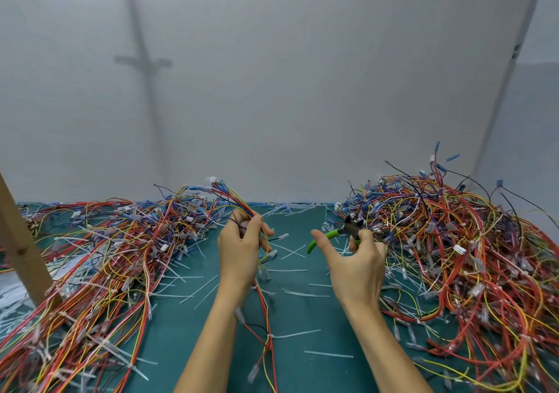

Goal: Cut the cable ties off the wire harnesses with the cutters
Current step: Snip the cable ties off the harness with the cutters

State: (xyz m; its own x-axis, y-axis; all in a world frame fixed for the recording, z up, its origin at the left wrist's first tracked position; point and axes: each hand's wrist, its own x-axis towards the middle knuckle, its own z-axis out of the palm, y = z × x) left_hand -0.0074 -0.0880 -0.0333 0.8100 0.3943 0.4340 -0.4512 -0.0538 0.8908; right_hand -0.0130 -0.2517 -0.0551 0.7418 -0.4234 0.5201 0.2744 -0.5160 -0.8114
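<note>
My left hand (pixel 240 249) grips a wire harness (pixel 266 305) of red, yellow and blue wires above the green mat; the bundle fans out above my fingers and trails down toward me. A white cable tie (pixel 273 336) still wraps its lower part. My right hand (pixel 355 264) holds green-handled cutters (pixel 335 235), fingers curled round one handle, thumb stretched out, dark jaws pointing up and right. The two hands are apart, with a gap of mat between them.
A big heap of harnesses (pixel 99 259) covers the left of the green mat (pixel 302 371), another heap (pixel 462 247) the right. Cut white ties (pixel 302 293) litter the middle. A wooden post (pixel 21 244) leans at far left. A white wall stands behind.
</note>
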